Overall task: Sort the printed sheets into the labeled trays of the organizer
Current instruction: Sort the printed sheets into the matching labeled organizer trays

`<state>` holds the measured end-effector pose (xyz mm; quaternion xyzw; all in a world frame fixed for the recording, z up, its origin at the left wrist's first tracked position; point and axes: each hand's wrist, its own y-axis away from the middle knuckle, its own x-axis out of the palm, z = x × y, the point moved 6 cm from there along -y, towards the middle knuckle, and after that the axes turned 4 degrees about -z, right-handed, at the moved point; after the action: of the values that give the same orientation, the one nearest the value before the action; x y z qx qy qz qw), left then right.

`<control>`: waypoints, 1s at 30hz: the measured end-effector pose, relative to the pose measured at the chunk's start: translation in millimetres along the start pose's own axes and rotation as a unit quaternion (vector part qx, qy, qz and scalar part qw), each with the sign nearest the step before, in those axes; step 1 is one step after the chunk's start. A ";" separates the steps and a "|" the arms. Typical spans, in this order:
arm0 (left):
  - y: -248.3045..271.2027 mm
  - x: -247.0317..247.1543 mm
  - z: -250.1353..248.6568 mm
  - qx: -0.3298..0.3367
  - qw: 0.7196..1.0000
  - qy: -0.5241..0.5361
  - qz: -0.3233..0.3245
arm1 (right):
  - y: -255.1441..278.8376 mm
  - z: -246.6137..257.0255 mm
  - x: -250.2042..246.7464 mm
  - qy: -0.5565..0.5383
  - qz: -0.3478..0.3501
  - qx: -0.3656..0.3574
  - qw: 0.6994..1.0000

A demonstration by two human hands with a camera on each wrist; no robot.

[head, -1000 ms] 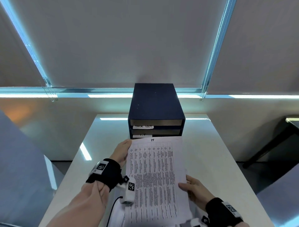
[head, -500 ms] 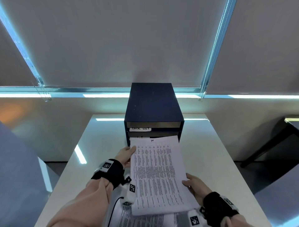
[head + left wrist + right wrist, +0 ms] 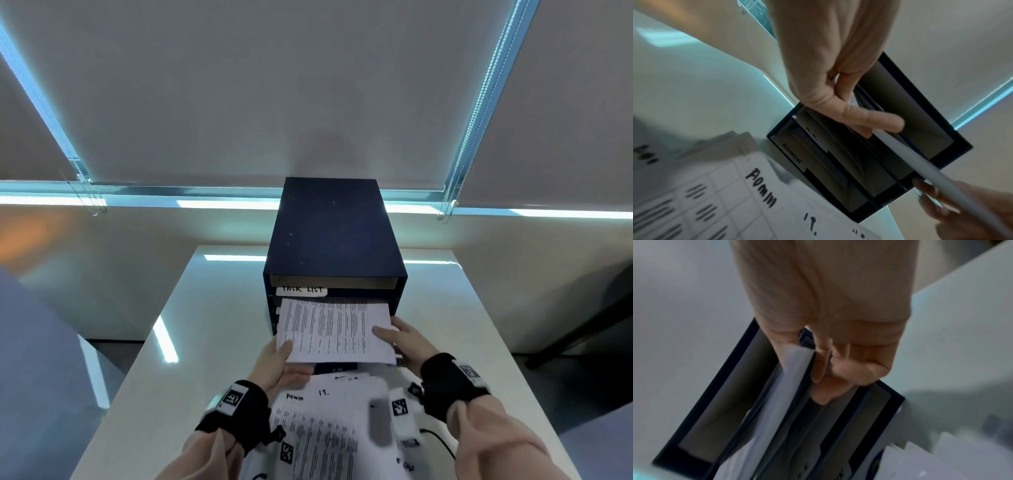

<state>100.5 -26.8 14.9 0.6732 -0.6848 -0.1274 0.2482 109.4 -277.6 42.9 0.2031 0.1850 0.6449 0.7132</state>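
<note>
On white table (image 3: 212, 342) by blinds (image 3: 308, 85): both hands' grip pinching sheet (image 3: 335, 329), organizer (image 3: 332, 233) behind.

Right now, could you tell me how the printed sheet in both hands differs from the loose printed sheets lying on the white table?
The held sheet is lifted, its far edge entering the dark blue organizer; the loose sheets lie on the white table. The left hand and right hand grip the held sheet; nothing grips the loose sheets. Both carry printed tables.

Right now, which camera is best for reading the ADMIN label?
The left wrist view: the ADMIN label on the organizer reads clearly there. In the head view the sheet hides it; in the right wrist view it is blurred and cut off.
</note>
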 end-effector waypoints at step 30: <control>49.3 -39.7 29.4 0.332 0.773 -0.528 -0.115 | 57.2 -184.6 -3.3 0.045 -0.065 0.122 0.989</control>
<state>42.0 10.6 8.4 0.6143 -0.6255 -0.2553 -0.4076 -36.3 -266.5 -83.6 0.2472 0.3069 0.5778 0.7148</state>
